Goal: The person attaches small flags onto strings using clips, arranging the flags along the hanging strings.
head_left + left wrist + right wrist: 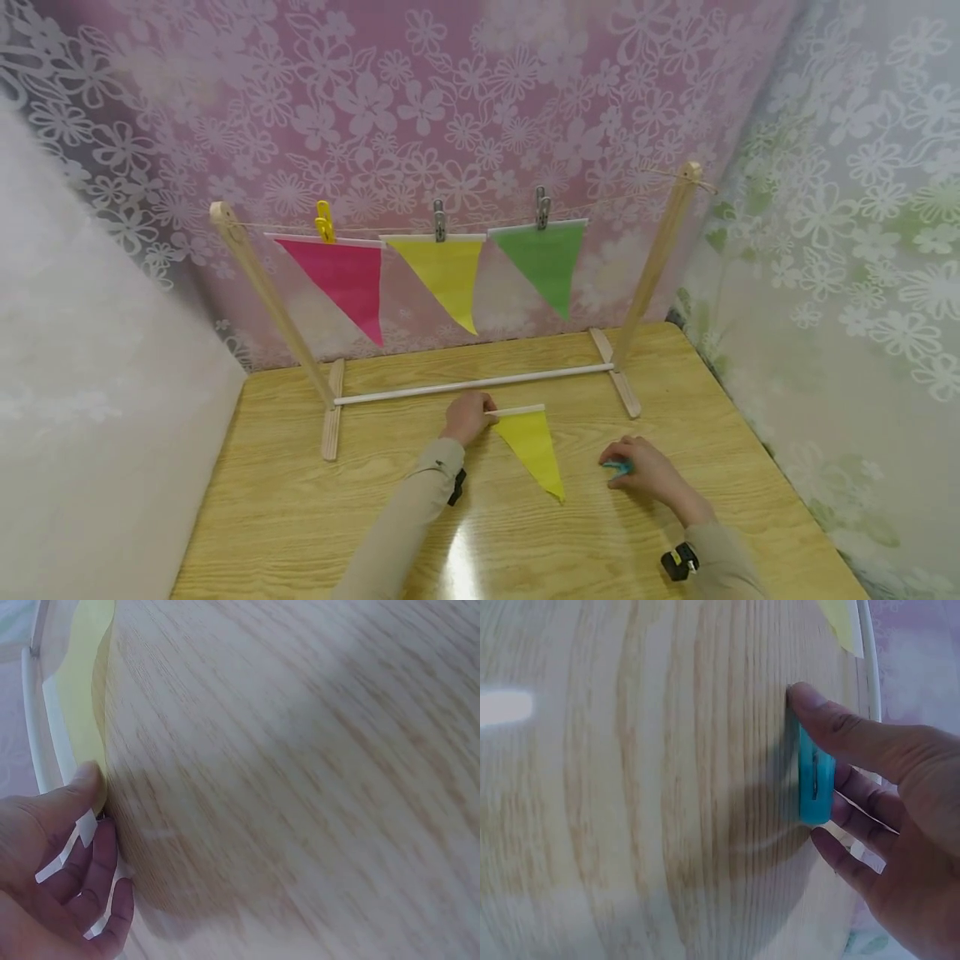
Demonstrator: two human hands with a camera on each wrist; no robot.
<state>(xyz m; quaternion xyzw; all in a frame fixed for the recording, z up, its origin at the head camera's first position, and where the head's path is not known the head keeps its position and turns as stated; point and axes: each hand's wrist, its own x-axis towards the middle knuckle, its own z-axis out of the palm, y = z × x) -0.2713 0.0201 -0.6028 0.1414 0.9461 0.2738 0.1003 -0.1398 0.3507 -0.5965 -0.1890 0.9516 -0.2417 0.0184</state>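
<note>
My left hand pinches one upper corner of a yellow triangular flag with a white top edge. In the left wrist view, thumb and fingers meet on that corner, and the flag stretches away from them. To the right, my right hand holds a blue clothespin just above the table. The right wrist view shows the clothespin between thumb and fingers. Behind, a pink flag, a second yellow flag and a green flag hang from a string.
The string runs between two wooden posts on feet, joined low down by a white rod. A yellow clothespin and grey clothespins clip the hanging flags. Flower-patterned curtains surround the wooden table.
</note>
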